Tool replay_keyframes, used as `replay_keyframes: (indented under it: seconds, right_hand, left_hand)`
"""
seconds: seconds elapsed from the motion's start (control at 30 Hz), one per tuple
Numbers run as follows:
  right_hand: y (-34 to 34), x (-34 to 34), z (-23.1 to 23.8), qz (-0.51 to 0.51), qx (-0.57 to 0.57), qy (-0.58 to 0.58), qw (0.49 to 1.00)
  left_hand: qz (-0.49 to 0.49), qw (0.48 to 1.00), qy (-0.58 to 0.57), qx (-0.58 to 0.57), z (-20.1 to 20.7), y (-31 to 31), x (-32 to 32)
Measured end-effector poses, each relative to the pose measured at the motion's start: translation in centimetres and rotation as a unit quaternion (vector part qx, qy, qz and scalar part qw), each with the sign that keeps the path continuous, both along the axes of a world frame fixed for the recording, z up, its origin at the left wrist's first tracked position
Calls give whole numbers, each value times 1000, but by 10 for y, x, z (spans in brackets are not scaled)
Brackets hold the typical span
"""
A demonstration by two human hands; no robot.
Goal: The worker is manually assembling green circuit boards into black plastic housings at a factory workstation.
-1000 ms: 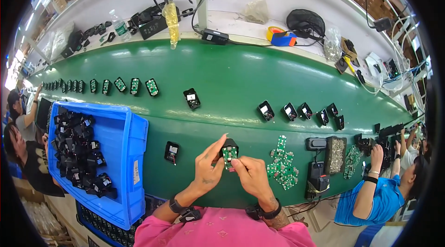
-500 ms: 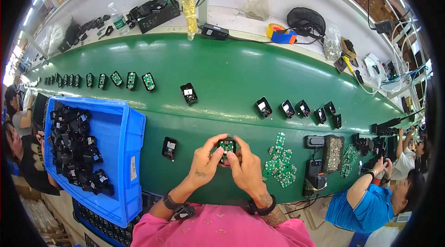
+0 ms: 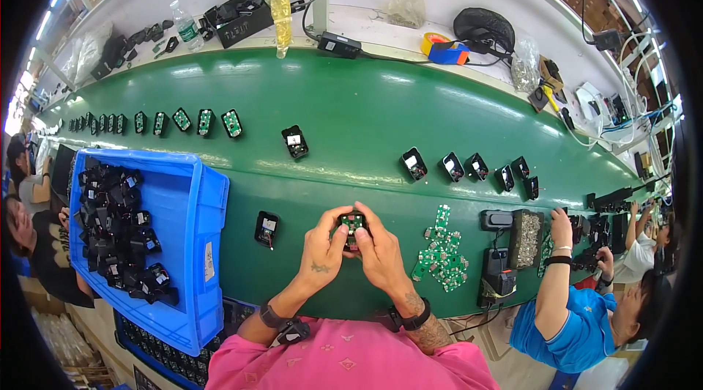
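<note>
Between both hands, over the near part of the green bench (image 3: 307, 192), is a small black housing with a green circuit board (image 3: 353, 224) in it. My left hand (image 3: 326, 245) grips its left side, and my right hand (image 3: 379, 245) its right side, both thumbs resting on the board. Fingers cover much of the housing's walls. Left of my hands lies an open black housing (image 3: 267, 230) with a small wire showing. A loose pile of green circuit boards (image 3: 441, 262) lies to the right of my hands.
A blue crate (image 3: 209, 199) of black housings stands at left. Across the bench run board-fitted housings (image 3: 232, 123), a lone housing (image 3: 295, 142) and open housings (image 3: 414, 164). Black devices (image 3: 499, 276) sit right of the pile. A co-worker in blue (image 3: 564, 317) reaches over the bench at right.
My hands have closed in around the housing, my right fingers now wrapped nearer its far edge. At right, the co-worker's arm has stretched forward over the bench.
</note>
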State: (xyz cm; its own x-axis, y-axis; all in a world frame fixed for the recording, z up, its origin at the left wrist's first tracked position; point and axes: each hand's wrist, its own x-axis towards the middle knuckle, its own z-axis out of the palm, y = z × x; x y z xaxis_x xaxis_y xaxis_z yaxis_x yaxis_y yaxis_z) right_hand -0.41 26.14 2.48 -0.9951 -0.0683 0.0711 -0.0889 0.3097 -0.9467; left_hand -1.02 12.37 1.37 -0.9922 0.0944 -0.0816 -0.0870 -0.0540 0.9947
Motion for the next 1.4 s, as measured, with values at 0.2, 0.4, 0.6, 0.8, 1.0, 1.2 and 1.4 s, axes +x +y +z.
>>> replay_keyframes:
  seconds: [0.2, 0.4, 0.6, 0.8, 1.0, 1.2, 1.4]
  right_hand:
    - [-7, -3, -4, -51, 13, 39, 998]
    - [-8, -29, -8, -62, -17, -42, 997]
    - [-1, -109, -76, -123, 119, -44, 984]
    - [-59, -191, -115, -156, 96, -6, 983]
    - [-80, -187, -81, -121, 118, -77, 982]
    - [48, -100, -30, -52, 268, -5, 962]
    - [167, 5, -36, -154, 414, -90, 893]
  left_hand:
    - [25, 990, 97, -96, 8, 5, -1]
    - [-51, 983, 65, -166, 3, -19, -41]
    - [73, 840, 175, -509, -49, -90, -133]
    - [22, 862, 43, -505, -52, -95, -179]
    - [145, 892, 120, -411, -53, -125, -154]
    - [123, 970, 89, -190, 3, -103, -53]
    - [-89, 986, -69, 126, -17, -54, -9]
